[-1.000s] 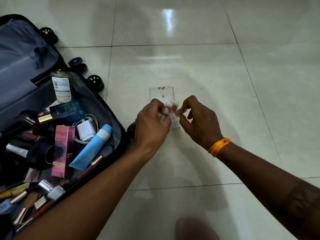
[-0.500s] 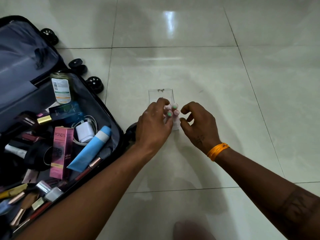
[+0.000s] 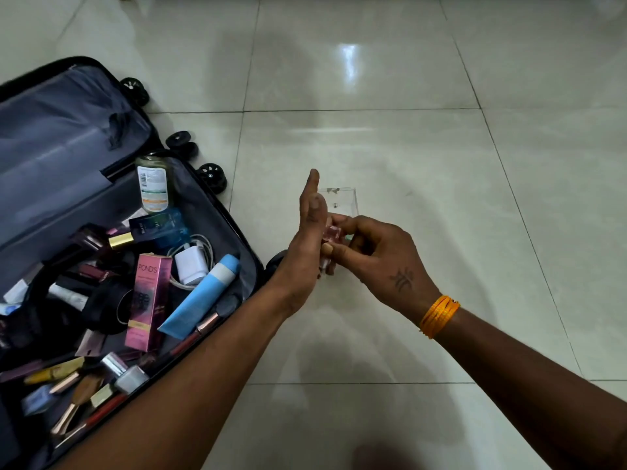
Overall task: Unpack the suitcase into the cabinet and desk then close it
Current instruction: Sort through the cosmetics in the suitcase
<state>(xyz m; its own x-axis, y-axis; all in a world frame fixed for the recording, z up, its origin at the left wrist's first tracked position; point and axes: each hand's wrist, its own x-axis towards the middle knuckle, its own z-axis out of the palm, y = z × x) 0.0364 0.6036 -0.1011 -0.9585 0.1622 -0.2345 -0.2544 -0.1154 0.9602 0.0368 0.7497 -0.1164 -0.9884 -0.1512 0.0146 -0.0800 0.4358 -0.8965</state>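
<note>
Head view: open black hard-shell suitcase [image 3: 112, 232] on the pale glossy tiled floor [image 3: 407, 113], at about 9 o'clock from the hands, packed with cosmetics: pink rectangular Pond's carton [image 3: 147, 300], light blue squeeze tube [image 3: 203, 296], white charger plug with cable [image 3: 191, 264], clear bottle with white label [image 3: 152, 183]. Nothing visibly unpacked yet apart from what's in hand.

Left hand [image 3: 310, 245] is held flat, fingers straight, pointing to 12 o'clock, palm facing the right hand. It grips nothing, though it may be steadying the bottles. Right hand [image 3: 383, 262] has fingers curled, pinching a small cluster of nail-polish-type bottles [image 3: 329, 242], pinkish with pale caps. Exact count unclear, partly hidden between the hands.

Small clear acrylic box [image 3: 342, 201] sits on the floor just beyond the hands, at about 12 o'clock from the pinch, its long axis running roughly 12 to 6. Both hands are near it; the right has the bottles, so it's the one to feed the box. My read: short forward move, bottles upright, drop into the box. Risk: one slips from the cluster.
</note>
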